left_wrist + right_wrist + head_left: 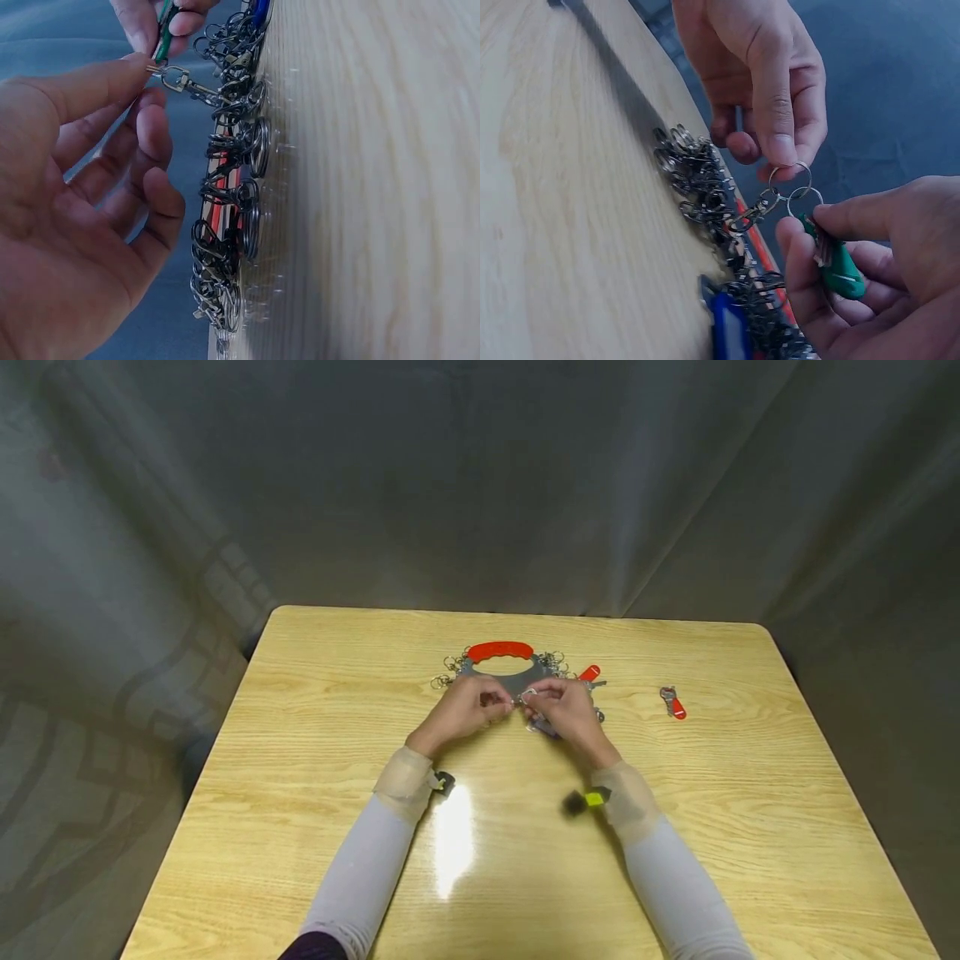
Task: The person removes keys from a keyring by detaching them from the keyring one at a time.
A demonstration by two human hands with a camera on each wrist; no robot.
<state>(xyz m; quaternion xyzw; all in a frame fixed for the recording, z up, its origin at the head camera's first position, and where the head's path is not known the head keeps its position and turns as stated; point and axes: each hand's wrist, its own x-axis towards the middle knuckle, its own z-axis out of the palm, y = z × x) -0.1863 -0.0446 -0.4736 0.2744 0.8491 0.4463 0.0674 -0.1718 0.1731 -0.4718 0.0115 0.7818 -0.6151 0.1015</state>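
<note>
A grey metal key holder with a red grip handle (pixel 501 650) lies on the table, with many snap hooks and split rings along its edge. My left hand (pixel 461 708) pinches a split ring (pixel 772 177) between thumb and index finger. That ring hangs on a swivel snap hook (pixel 178 79) joined to the holder. Close on its right, my right hand (pixel 566 710) holds a green key tag (pixel 843 276) with a thin ring of its own. The two rings meet or overlap in the right wrist view; whether they are linked I cannot tell.
Beside the holder's right side lies a red tag (pixel 590 673) with a key. A blue tag (pixel 730 326) is among the hooks. Farther right, a key with a red tag (pixel 678 708) lies apart on the wooden table (pixel 300 735). Grey curtains (pixel 480 485) hang behind.
</note>
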